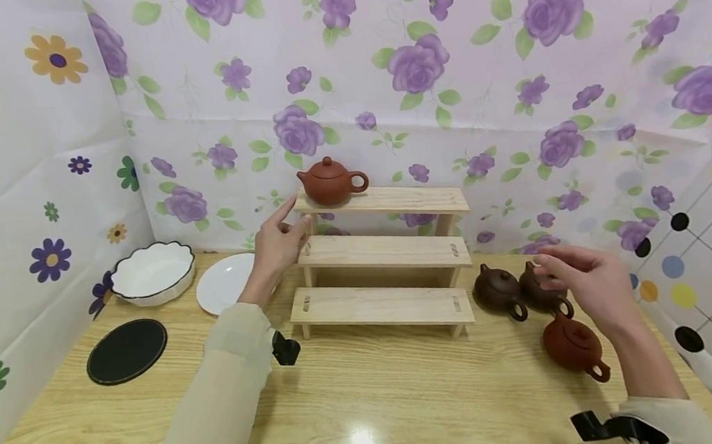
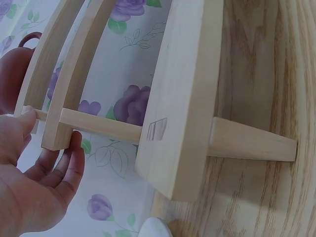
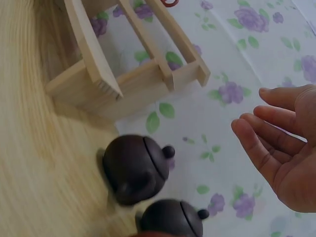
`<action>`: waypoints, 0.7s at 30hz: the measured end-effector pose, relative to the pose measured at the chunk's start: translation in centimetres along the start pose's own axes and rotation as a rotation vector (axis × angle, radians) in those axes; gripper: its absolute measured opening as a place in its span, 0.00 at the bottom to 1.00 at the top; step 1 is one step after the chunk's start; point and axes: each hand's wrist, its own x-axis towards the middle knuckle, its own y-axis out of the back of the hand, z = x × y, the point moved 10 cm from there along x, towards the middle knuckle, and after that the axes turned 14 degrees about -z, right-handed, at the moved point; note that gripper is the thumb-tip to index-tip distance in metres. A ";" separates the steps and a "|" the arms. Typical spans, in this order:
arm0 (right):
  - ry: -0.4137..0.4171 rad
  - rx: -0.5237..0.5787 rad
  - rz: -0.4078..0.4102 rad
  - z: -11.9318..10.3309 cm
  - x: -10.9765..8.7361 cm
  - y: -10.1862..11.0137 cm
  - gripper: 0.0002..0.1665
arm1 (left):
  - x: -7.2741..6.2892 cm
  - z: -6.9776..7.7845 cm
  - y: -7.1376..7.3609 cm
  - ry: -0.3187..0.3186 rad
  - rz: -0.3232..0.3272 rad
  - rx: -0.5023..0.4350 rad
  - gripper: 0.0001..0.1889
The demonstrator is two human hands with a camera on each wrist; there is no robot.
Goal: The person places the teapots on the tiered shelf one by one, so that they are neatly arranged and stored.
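A three-step wooden stand stands on the table. My left hand grips its left end near the upper steps, with fingers bent against the wood in the left wrist view. Close to that hand, a reddish-brown teapot sits at the left of the top step, spout to the left. My right hand hovers empty, fingers loosely bent, above several teapots. Two dark brown teapots, one nearer the stand and another partly behind my hand, stand beside a reddish-brown teapot.
At the back left are a white scalloped bowl and a white plate, partly covered by my left arm. A round black mat lies in front of the bowl. Flowered cloth hangs behind the table.
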 end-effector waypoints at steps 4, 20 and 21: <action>-0.016 -0.019 0.023 1.8 -1.4 1.0 0.32 | 0.0 0.0 0.0 0.008 -0.004 0.011 0.32; -0.078 0.095 0.113 7.9 -5.6 3.5 0.18 | -0.1 -0.1 0.0 0.038 -0.026 0.017 0.32; -0.075 0.116 0.120 8.3 -5.7 3.5 0.16 | -0.1 -0.1 0.0 0.037 -0.028 0.015 0.32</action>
